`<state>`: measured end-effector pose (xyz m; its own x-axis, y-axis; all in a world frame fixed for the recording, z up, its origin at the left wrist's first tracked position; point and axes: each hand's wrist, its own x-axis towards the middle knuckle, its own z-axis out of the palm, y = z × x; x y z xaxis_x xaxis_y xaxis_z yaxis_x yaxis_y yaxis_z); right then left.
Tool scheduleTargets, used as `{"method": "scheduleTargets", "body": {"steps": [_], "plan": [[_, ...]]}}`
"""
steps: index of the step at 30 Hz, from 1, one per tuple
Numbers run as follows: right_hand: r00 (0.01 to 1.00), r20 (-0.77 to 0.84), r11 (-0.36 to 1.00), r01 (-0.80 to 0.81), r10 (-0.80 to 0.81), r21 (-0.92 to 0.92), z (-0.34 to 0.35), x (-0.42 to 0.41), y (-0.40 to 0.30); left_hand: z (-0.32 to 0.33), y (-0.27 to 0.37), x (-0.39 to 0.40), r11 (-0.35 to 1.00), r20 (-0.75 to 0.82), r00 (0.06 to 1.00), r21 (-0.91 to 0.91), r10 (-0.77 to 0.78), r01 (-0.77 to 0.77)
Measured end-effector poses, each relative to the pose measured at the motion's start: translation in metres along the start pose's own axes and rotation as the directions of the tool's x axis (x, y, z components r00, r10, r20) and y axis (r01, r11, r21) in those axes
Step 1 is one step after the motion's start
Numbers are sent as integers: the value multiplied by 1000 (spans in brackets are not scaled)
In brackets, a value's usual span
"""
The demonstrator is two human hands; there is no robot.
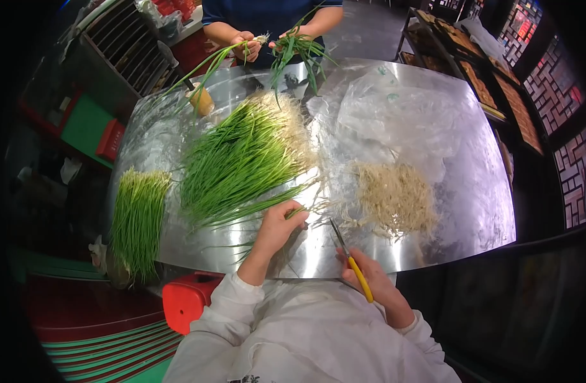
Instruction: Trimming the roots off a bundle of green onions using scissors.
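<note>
A large heap of green chives (240, 163) lies on the metal table, its pale roots (293, 124) turned to the right. At the heap's near edge, my left hand (281, 227) pinches a few chives close to their root end. My right hand (367, 273) holds yellow-handled scissors (350, 256), their tips pointing up and left, a little right of my left hand. Beyond the scissors, a pile of cut-off roots (396, 198) rests on the metal. A neat bundle of chives (139, 220) with even pale ends lies at the table's left edge.
Across the metal table (470, 215), a person (273, 24) holds green stalks in both hands. A clear plastic bag (393, 105) lies at the far right. A knife stands by an amber-coloured container (202, 101). A red stool (187, 299) is below left; shelving (470, 62) stands right.
</note>
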<state>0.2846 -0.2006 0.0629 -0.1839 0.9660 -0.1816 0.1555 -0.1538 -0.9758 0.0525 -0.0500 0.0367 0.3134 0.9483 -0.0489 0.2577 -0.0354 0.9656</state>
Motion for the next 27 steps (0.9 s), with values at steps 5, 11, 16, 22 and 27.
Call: {"method": "scheduleTargets", "body": {"steps": [5,11,16,22,27], "plan": [[998,-58,999,-33,30,-42,1,-2,1,3,13,-2,949,198,967,-235,-163,208],[993,-94,995,-80,74,-65,-4,0,-2,9,21,-5,956,270,946,-179,-178,231],[981,-134,990,-136,138,22,-3,-3,-4,11,23,-6,942,267,947,-230,-179,243],[969,-145,980,-195,198,37,-3,-10,-10,11,25,-5,926,215,960,-293,-177,237],[985,-98,985,-129,141,115,-4,-12,-3,12,25,-5,914,226,958,-324,-175,244]]}}
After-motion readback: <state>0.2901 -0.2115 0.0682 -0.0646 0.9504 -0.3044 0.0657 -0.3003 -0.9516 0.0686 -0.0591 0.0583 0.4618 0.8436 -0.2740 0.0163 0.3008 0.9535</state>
